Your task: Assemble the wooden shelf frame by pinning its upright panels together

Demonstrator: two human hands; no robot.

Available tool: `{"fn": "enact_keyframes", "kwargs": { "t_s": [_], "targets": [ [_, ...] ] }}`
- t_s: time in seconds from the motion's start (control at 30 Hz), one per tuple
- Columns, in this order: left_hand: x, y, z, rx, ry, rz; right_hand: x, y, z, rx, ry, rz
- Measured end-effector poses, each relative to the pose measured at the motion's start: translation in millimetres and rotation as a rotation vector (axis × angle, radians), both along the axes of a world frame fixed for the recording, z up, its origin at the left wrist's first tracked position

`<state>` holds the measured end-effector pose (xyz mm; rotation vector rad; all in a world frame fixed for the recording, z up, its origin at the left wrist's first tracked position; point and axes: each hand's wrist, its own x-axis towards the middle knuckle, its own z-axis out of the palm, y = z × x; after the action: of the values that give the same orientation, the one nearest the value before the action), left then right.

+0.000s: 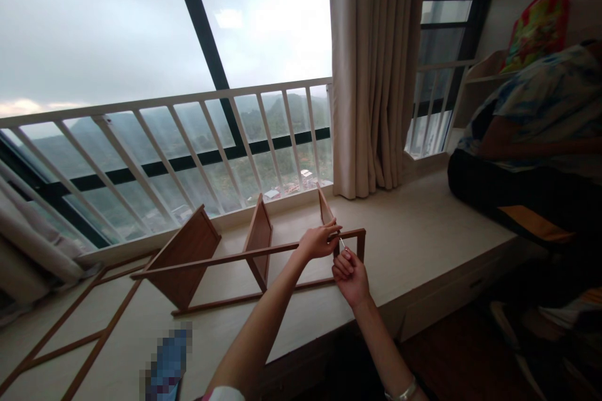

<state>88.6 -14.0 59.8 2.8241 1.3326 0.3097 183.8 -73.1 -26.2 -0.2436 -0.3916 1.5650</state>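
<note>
A brown wooden shelf unit (263, 255) lies on its side on the pale ledge, its several shelf boards standing up between the rails. My left hand (320, 240) is closed round the upper rail near the right-hand board (325, 205). Just below and to the right, my right hand (349, 274) pinches a thin, shiny metal tool (343, 243). The tool's tip points up at the rail beside my left fingers. Whether it is a hex key or a screwdriver cannot be told, since my fist covers most of it.
A second wooden frame (101, 332) lies flat at the left, with a blurred-out blue item (168, 360) nearby. Behind the ledge (399, 232) run a white railing (202, 131) and a curtain (371, 75). Another person (531, 119) sits at the right.
</note>
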Motion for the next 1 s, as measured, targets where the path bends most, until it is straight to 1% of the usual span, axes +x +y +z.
{"fn": "enact_keyframes", "kwargs": {
  "t_s": [0.13,0.3,0.43,0.57,0.7,0.87,1.0],
  "targets": [
    [-2.6,4.0,-5.1,0.033,-0.028,-0.05,-1.3,-1.3,0.6,-0.001,0.006,-0.01],
    [-3.8,3.8,-6.1,0.049,-0.046,-0.07,-3.6,-3.5,3.1,0.023,0.104,0.019],
    [-3.2,2.7,-3.8,0.023,-0.033,-0.033,-3.1,-10.3,5.8,0.037,0.144,0.011],
    [-1.7,4.3,-3.8,0.009,-0.023,-0.014,6.1,-19.5,6.0,0.041,0.142,-0.06],
    [-0.4,6.2,-6.2,0.032,-0.025,-0.03,18.2,-22.8,1.8,0.011,0.129,-0.114],
    [1.3,4.4,-5.2,0.025,-0.024,-0.032,24.6,-25.7,-8.6,-0.017,0.132,-0.089],
    [2.9,1.4,-3.6,0.023,0.017,-0.011,26.0,-30.5,-18.6,-0.023,0.19,-0.065]
  ]
}}
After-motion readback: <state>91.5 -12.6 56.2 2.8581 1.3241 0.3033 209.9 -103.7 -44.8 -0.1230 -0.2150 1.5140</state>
